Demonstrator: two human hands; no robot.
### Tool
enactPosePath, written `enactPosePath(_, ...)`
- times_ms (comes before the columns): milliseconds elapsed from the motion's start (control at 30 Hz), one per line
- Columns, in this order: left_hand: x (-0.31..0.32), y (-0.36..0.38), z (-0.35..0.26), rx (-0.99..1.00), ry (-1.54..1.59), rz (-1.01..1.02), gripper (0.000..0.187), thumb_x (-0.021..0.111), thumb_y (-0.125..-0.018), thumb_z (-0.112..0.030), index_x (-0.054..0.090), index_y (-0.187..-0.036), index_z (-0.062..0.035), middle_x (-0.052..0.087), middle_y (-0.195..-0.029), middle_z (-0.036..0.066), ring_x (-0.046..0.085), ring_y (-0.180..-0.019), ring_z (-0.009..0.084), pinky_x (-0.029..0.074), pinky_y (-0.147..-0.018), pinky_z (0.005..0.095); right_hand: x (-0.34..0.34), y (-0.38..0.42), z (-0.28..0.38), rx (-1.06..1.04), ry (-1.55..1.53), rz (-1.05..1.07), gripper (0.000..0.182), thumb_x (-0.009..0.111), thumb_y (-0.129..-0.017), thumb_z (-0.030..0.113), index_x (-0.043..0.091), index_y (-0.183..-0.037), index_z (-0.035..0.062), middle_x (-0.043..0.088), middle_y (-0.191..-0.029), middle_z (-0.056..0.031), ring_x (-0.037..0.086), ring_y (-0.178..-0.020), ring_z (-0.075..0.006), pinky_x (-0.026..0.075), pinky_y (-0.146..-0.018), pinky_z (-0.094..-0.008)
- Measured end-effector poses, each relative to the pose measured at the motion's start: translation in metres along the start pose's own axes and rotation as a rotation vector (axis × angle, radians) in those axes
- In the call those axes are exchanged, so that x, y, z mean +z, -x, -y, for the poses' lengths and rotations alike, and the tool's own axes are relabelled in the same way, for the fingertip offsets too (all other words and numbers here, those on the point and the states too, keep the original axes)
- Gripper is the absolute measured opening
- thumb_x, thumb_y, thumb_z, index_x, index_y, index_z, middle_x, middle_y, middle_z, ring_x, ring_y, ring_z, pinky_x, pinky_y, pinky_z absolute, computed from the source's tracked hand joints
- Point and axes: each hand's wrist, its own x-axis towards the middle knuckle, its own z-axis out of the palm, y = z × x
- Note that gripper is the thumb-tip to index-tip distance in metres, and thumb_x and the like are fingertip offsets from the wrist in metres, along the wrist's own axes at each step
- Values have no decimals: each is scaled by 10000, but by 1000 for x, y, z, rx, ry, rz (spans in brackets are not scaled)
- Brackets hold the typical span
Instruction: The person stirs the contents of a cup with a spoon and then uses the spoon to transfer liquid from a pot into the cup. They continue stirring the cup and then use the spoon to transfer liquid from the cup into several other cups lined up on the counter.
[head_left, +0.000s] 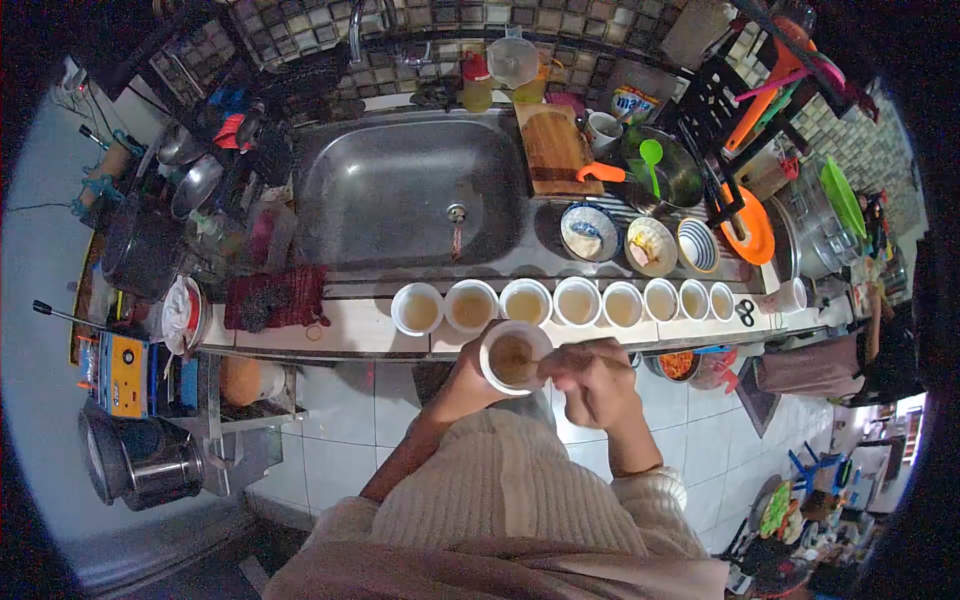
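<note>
My left hand (466, 380) is wrapped round a white cup (513, 358) with brownish liquid in it, held in front of the counter edge. At the cup's right side is my right hand (597, 383), its fingers curled together and somewhat blurred; whatever they pinch, if anything, is too small to make out. Behind the held cup, a row of several white cups (577, 301) with pale brown liquid stands along the counter's front strip (360, 328).
Behind the row lie a steel sink (400, 190), bowls (590, 232), a wooden board (556, 150) and a pot (680, 175) with a green spoon (652, 153). Black scissors (745, 312) are right of the cups, a dark red cloth (275, 298) left.
</note>
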Motion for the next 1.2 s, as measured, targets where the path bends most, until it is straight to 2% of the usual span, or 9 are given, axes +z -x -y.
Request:
enactPosePath(233,0,0,7,-6,53,41,607,798,-546,-110,480,-1056,-21,560,-992,94,547,-915,177,436,-787,314,1,-7,8,-125,-291,-13,78,608,-618,56,582,-682,93,595,-731,-76,596,-626,-234,471,-529,-321)
enactPosePath(367,10,0,9,-11,79,97,614,802,-540,-113,481,-1056,-23,565,-994,95,546,-920,175,436,-788,316,1,-8,1,-34,-21,-164,119,606,-613,32,563,-709,89,595,-691,-75,594,-601,-238,475,-582,-318)
enactPosePath(533,7,-2,4,-68,130,106,619,796,-557,-117,473,-1077,-23,553,-1021,96,541,-939,179,430,-803,321,4,3,-2,-15,-307,-15,108,624,-647,72,557,-728,92,573,-689,-57,584,-632,-231,460,-596,-346)
enactPosePath(667,11,0,7,-49,107,126,633,797,-555,-115,468,-1087,-23,549,-1033,94,539,-944,177,427,-806,318,1,-10,-3,90,-79,-90,97,609,-673,80,555,-753,88,564,-680,-71,561,-590,-269,443,-549,-361)
enactPosePath(833,5,-2,0,6,129,91,606,795,-559,-112,479,-1067,-19,559,-1011,89,545,-925,172,434,-795,316,0,-4,-3,-13,-232,-32,103,587,-699,117,548,-786,77,564,-666,-94,572,-602,-278,445,-554,-376)
enactPosePath(933,11,-1,0,-81,201,74,566,791,-564,-112,497,-1038,-16,572,-979,85,557,-897,172,443,-776,309,-4,-7,-5,277,-159,-33,68,559,-765,118,539,-798,62,579,-694,-114,583,-619,-292,454,-565,-362)
enactPosePath(1100,9,-4,1,-44,229,52,549,796,-561,-122,509,-1018,-21,574,-966,75,557,-894,167,443,-779,301,-5,-15,4,140,-150,-48,59,544,-782,109,537,-799,53,586,-702,-122,590,-626,-290,458,-580,-350)
enactPosePath(1167,6,-2,-4,-74,179,61,549,795,-563,-124,509,-1019,-21,573,-972,75,553,-905,166,439,-788,305,-6,-13,1,156,-245,-28,154,425,-854,76,481,-715,42,615,-659,-75,521,-435,-120,410,-435,-238)
enactPosePath(1200,5,-1,-6,-101,129,70,549,794,-564,-125,508,-1021,-20,571,-977,76,548,-916,166,436,-797,309,-7,-17,1,213,-188,-90,161,427,-861,86,478,-715,40,618,-677,-82,522,-435,-121,409,-433,-236)
